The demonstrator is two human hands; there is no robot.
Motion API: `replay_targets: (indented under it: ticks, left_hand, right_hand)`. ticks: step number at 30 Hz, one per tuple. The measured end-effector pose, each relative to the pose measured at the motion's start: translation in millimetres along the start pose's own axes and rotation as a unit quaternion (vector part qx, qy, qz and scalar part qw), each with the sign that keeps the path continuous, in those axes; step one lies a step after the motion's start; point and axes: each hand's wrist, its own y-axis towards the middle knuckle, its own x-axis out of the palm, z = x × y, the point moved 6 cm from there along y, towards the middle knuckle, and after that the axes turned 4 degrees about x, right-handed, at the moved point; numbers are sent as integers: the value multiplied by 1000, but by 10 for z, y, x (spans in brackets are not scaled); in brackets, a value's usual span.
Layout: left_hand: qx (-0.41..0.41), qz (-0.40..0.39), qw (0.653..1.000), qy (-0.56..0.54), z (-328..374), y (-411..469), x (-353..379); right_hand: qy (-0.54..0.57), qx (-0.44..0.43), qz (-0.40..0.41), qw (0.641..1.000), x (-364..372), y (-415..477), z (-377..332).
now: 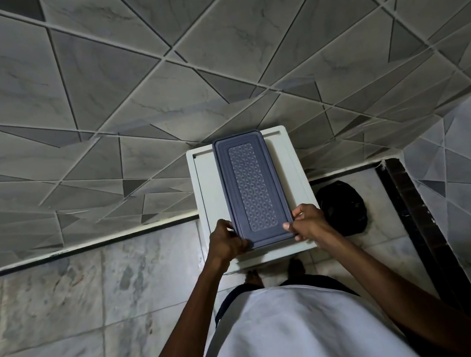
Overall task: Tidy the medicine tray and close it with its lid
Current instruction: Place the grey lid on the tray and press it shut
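Lid (252,188): slate blue-grey, centre panel embossed with a repeating wavy pattern. White stand (293,170) under it, black bag (343,209) beside. Wall tiles (124,73): grey marbled triangles; floor (78,289): pale veined marble.

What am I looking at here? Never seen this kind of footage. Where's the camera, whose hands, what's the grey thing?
There is no robot: a person works with bare hands. The single picture comes from a wide-angle camera worn on the head, looking forward and down, so you see their own arms, shirt and feet.

The grey-blue slab with the bumpy centre panel is the lid. It lies flat, and what is under it is hidden, presumably the tray. It rests on a small white stand against a tiled wall.

The left hand grips the lid's near left corner, the right hand its near right corner. A black bag sits on the floor to the right of the stand.
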Motion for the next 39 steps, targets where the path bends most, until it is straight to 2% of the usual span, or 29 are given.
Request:
replay_targets:
  ticks: [3, 6, 11, 14, 16, 20, 24, 28, 31, 36, 39]
  left_hand:
    - [3, 17, 1000, -5, -41, 16, -4]
    - [3, 39, 999, 35, -42, 47, -40]
    - [11, 33, 998, 60, 89, -1, -32]
    - [10, 22, 998, 58, 107, -19, -62]
    - [12, 6, 999, 33, 73, -15, -86]
    - [-1, -50, 999, -16, -52, -43, -46]
    - [-19, -9, 999, -41, -175, 8, -30]
    - [-21, 9, 995, -102, -194, 35, 9]
    - [-28, 2, 995, -95, -181, 30, 4]
    - [-32, -43, 998, -33, -159, 89, -73]
    - [-25, -74, 996, -38, -10, 196, -148]
  right_hand:
    - [-33, -7, 22, 999, -11, 5, -29]
    - [-54, -10, 31, 998, -2, 16, -41]
    - [-63, -11, 35, 997, -19, 9, -72]
    - [-25, 13, -1, 1000, -24, 20, -41]
    - [46, 23, -44, 998, -11, 43, 36]
    - [147, 0, -92, 985, -9, -19, 139]
    - [183, 6, -80, 980, 15, -70, 190]
    - [185, 46, -44, 981, 42, -28, 209]
    - [184, 67, -46, 980, 49, 7, 227]
    - [161, 27, -119, 979, -22, 10, 135]
    - [144, 2, -139, 980, -70, 81, -11]
